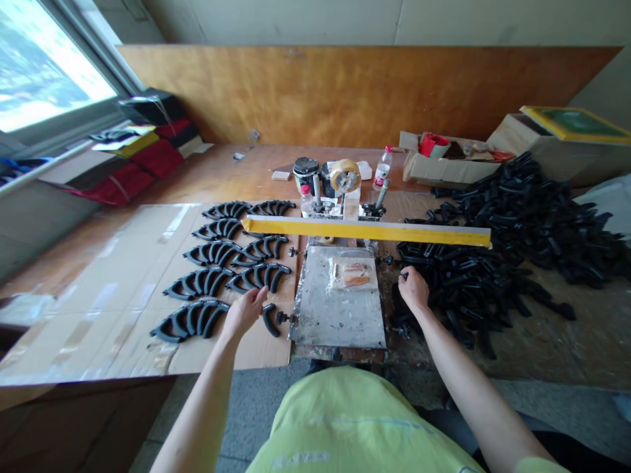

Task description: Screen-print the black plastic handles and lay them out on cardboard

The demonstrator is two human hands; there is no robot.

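Note:
My left hand hovers over the cardboard, its fingers loosely stretched with nothing in them. Just right of it lies a single curved black plastic piece. More such pieces, fanned in overlapping rows, cover the cardboard to the left. At the near edge of a heap of black plastic pieces, my right hand is closed, pinching a small black end of one; the rest of that piece is hard to make out. Between my hands is a flat metal plate with a small taped pad on it.
A long yellow-edged bar spans the jig above the plate. Behind it stand a tape roll, a dark tub and a red-capped bottle. Black knobs stick out beside the plate. An open carton sits at the back right.

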